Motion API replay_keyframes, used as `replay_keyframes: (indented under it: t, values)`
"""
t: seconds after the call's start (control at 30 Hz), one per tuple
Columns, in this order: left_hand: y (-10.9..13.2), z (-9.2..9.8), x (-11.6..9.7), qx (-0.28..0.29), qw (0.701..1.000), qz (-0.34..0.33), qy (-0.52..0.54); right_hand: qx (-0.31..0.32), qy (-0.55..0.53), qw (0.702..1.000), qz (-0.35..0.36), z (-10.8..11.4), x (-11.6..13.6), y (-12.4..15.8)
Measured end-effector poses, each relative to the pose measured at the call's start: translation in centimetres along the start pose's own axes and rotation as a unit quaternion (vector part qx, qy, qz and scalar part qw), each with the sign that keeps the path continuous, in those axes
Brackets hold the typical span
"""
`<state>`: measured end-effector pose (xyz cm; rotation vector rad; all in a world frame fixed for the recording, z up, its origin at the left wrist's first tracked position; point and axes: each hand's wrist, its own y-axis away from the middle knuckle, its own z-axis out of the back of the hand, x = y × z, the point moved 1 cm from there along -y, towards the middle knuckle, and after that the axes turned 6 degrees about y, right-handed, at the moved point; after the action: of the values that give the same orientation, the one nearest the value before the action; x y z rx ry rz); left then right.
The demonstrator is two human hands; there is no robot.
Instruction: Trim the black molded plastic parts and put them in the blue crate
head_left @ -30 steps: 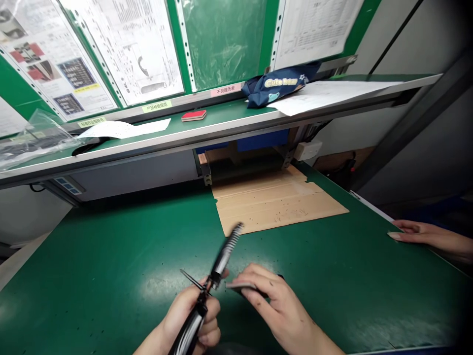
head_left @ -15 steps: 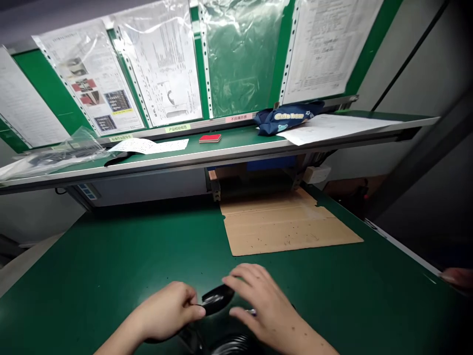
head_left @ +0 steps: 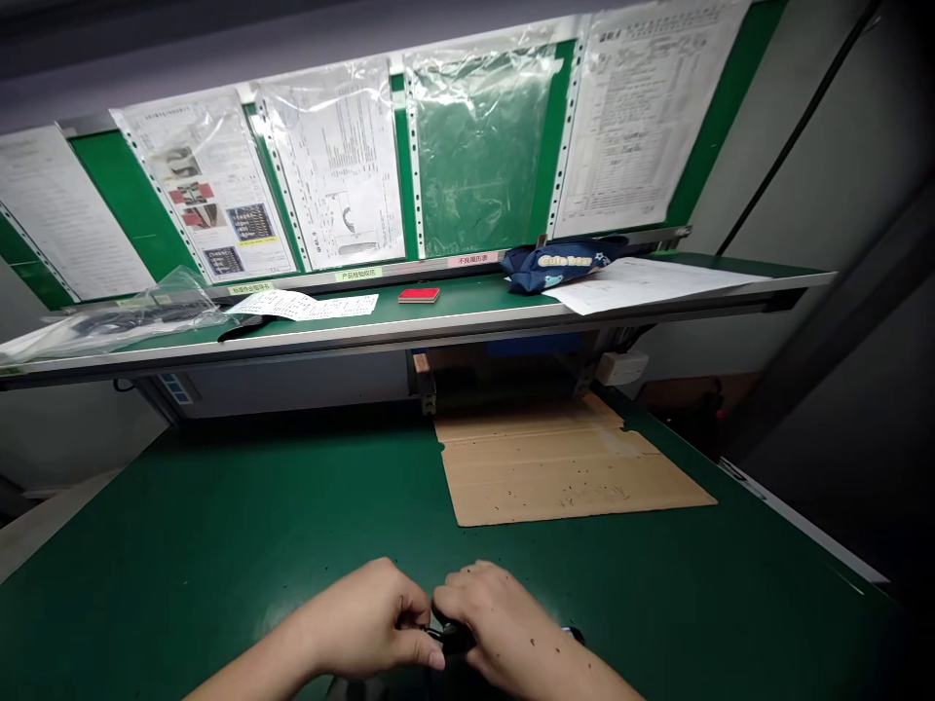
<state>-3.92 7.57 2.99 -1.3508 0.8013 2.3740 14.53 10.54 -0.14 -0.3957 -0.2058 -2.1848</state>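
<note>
My left hand (head_left: pixel 369 623) and my right hand (head_left: pixel 504 633) meet low over the green table (head_left: pixel 219 545), near its front edge. Both have their fingers curled and pinched on a small black part (head_left: pixel 451 638) between them. Most of that part is hidden by my fingers, so its shape is unclear. Dark specks dot the back of my right hand.
A flat cardboard sheet (head_left: pixel 562 467) lies on the table beyond my hands. A shelf (head_left: pixel 438 326) above holds a red pad (head_left: pixel 419 295), papers (head_left: pixel 307 306), a clear plastic bag (head_left: pixel 109 316) and a dark blue pouch (head_left: pixel 562 263). Sleeved documents hang on the green back board.
A second ago my left hand held a long black tool with a spring tip; it is gone from view. Both hands closed together on the small black part. Another person's hand at the right edge left view.
</note>
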Motion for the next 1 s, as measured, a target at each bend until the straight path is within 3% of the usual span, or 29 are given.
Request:
replay_keyframes:
  t: [0.1, 0.17, 0.23, 0.33, 0.4, 0.57, 0.7, 0.83, 1.0]
  values:
    - [0.5, 1.6, -2.6, 0.006, 0.989, -0.08, -0.124, 0.04, 0.029, 0.998, 0.047, 2.7, 0.1, 0.1]
    - [0.8, 3.0, -3.1, -0.023, 0.99, -0.087, -0.106, 0.041, 0.045, 0.997, 0.053, 4.5, -0.3, 0.6]
    - [1.0, 4.2, -2.1, -0.09, 0.993, -0.055, -0.05, -0.043, 0.017, 0.999, -0.023, 5.7, -1.2, 1.1]
    - [1.2, 4.4, 0.9, -0.203, 0.978, -0.003, 0.04, -0.194, -0.07, 0.956, -0.21, 4.9, -2.6, 1.7]
    - [1.1, 3.1, 2.9, -0.252, 0.96, 0.019, 0.119, -0.198, -0.097, 0.94, -0.262, 2.7, -2.6, 1.6]
    - [0.4, -2.5, 4.8, -0.237, 0.915, 0.039, 0.324, -0.107, -0.063, 0.966, -0.227, -3.4, -1.0, 0.0]
    - [0.9, -4.6, 4.7, -0.222, 0.882, 0.069, 0.41, -0.097, -0.053, 0.975, -0.191, -4.6, -0.8, -1.0]
    - [1.4, -3.0, 5.8, -0.25, 0.891, 0.091, 0.368, -0.062, -0.048, 0.99, -0.114, -4.0, -1.8, -2.3]
    - [2.3, 1.8, 7.5, -0.401, 0.895, 0.079, 0.18, -0.01, -0.002, 0.999, -0.038, -5.2, -2.8, -3.8]
